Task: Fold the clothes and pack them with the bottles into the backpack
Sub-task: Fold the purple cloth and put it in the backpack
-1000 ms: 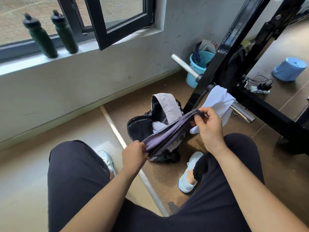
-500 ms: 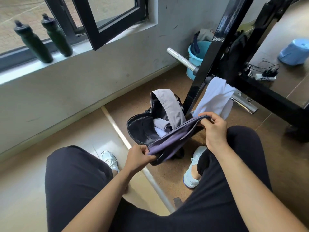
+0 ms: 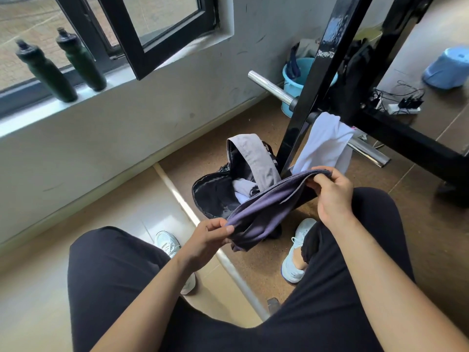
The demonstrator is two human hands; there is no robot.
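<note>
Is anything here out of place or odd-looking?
A white garment hangs draped over the steel bar, not a usual spot for clothes. Two dark green bottles stand on the windowsill, apart from the open backpack. Nothing looks spilled or damaged.

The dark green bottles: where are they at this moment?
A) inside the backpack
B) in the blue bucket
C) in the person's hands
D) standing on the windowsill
D: both dark green bottles stand upright on the windowsill, while the left hand and right hand hold a purple garment over the open backpack.
</note>
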